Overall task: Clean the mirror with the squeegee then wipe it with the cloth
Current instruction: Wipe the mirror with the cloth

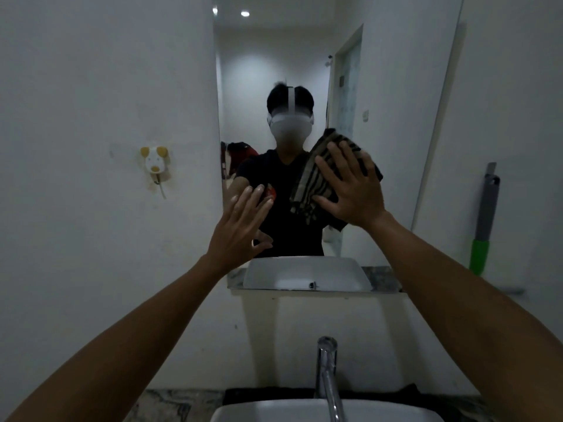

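A tall mirror point(274, 62) hangs on the white wall above the sink. My right hand point(350, 190) presses a dark striped cloth point(310, 181) flat against the glass, fingers spread over it. My left hand point(240, 220) rests open against the mirror's lower left part, fingers apart, holding nothing. The squeegee point(484, 220), with a grey shaft and green grip, leans upright against the wall to the right of the mirror, apart from both hands.
A white basin point(243, 414) and chrome faucet point(327, 376) sit directly below. A dog-shaped wall hook point(154, 162) is left of the mirror. A dark cloth strip point(268, 395) lies behind the basin on the marble counter point(164, 403).
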